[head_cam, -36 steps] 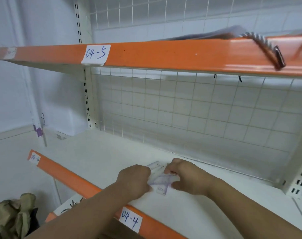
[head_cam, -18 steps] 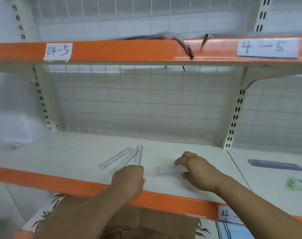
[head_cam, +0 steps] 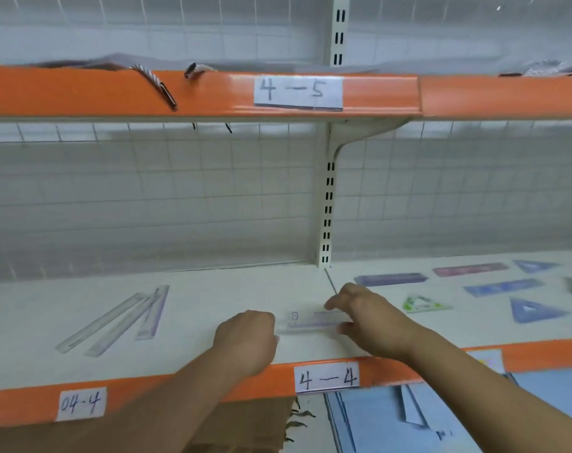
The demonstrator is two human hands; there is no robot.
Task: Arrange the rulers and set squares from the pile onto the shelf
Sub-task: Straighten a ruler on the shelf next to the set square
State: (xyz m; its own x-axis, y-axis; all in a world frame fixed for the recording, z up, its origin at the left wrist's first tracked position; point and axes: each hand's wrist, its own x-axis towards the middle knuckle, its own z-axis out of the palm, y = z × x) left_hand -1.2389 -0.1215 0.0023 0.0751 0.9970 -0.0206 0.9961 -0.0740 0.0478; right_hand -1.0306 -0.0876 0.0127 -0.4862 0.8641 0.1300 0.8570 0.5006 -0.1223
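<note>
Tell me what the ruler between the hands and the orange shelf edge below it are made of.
ruler: likely clear plastic, smooth. The pale surface beneath shows through it, and faint purple markings run along it.
orange shelf edge: probably painted metal, though it could be a plastic strip. The colour is even, with a slight sheen along its rounded face.

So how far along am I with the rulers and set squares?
Three clear rulers already lie fanned on the shelf, at left. Your right hand pinches a fourth ruler, with your left hand at its other end. Coloured rulers and set squares on the right section look still unsorted.
</note>
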